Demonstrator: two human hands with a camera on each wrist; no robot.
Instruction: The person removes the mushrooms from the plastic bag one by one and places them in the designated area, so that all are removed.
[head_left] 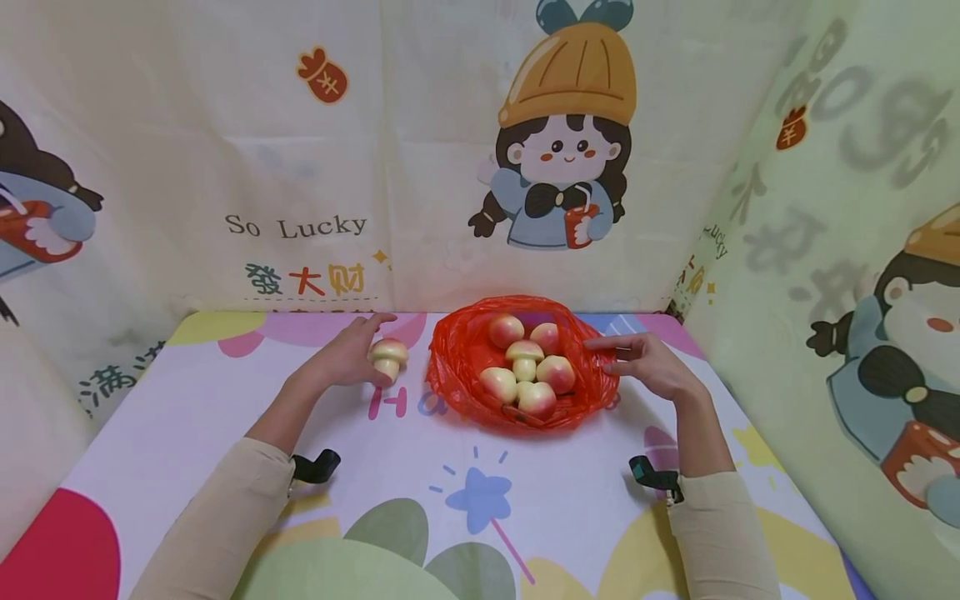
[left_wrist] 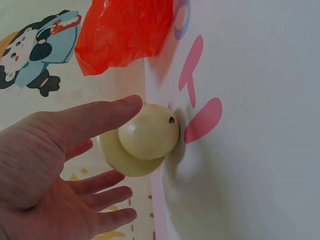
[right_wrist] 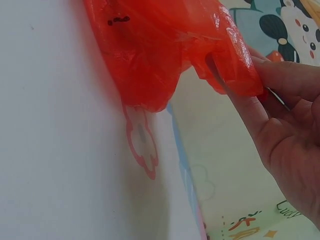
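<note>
A toy mushroom (head_left: 388, 357) with a pink-tinged cap stands on the table left of a red plastic bag (head_left: 452, 367). My left hand (head_left: 351, 354) is spread around it, the thumb by its pale stem (left_wrist: 150, 132) and the fingers extended beyond the cap, apart from it. On the right, my right hand (head_left: 651, 364) pinches the bag's rim, with red plastic (right_wrist: 227, 55) between thumb and fingers; part of the thumb is covered by the film. Inside the open bag lie several more toy mushrooms, one upright mushroom (head_left: 525, 360) in the middle among rounded pink-and-cream caps.
A printed cloth (head_left: 570, 483) with a blue star and coloured shapes covers the table. Behind the bag rises a cartoon-printed curtain (head_left: 435, 167), and another printed curtain (head_left: 780, 250) runs along the right side. Each wrist wears a small black camera mount (head_left: 317, 467).
</note>
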